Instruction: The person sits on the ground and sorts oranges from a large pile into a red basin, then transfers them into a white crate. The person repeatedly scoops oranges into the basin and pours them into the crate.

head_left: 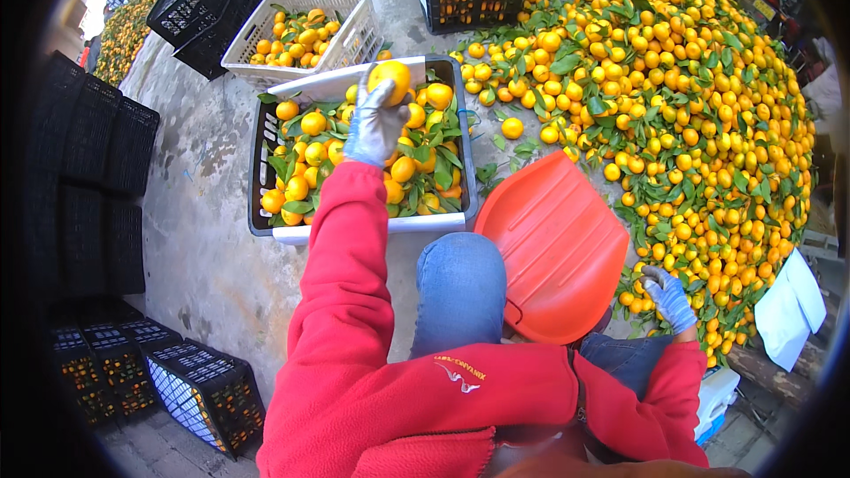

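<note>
Head view is showing the left hand, gloved, closing its fingers around one orange fruit and holding it up over the far end of a grey crate. Beneath that grip the crate is already holding a good layer of leafy fruit, though its rim is still standing above the contents, so by my judgement the filling is roughly halfway along. The right hand, also gloved, is reaching down into the edge of the big pile of fruit; its fingers are curling among the fruit, but I cannot tell whether it is gripping anything. Between the two hands an orange scoop is lying beside the knee. Beyond the raised fruit a white basket is sitting part-filled. Most of the pile is remaining unsorted.
</note>
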A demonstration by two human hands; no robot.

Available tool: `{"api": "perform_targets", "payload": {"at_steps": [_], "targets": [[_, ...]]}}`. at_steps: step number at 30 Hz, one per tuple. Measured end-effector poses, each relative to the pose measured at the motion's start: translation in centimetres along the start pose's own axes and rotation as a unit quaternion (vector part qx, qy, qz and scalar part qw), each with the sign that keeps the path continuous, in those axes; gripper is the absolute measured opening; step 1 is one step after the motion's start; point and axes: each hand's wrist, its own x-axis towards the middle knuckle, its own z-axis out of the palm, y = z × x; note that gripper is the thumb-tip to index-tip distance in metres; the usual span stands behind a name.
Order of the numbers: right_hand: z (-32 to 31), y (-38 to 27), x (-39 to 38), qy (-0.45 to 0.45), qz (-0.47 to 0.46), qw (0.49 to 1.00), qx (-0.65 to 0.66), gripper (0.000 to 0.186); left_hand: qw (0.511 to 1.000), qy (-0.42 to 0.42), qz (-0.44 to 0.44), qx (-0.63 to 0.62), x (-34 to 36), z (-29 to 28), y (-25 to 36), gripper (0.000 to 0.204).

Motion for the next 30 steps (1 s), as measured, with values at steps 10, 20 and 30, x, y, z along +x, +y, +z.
{"api": "perform_targets", "payload": {"at_steps": [10, 20, 30], "targets": [[-3.1, 1.6, 2.5, -0.007, 0.073, 0.968, -0.238, 0.037, 0.988, -0.143, -0.049, -0.004, -3.0, 20.4, -9.4, 0.065], [-4.8, 2.2, 0.6, 0.024, 0.026, 0.992, -0.12, 0.039, 0.953, -0.08, -0.174, 0.234, -3.8, 18.1, -17.0, 0.063], [-4.7, 2.0, 1.1, 0.003, 0.066, 0.993, -0.097, 0.041, 0.971, -0.086, -0.169, 0.148, -2.1, 16.1, -19.2, 0.083]]}}
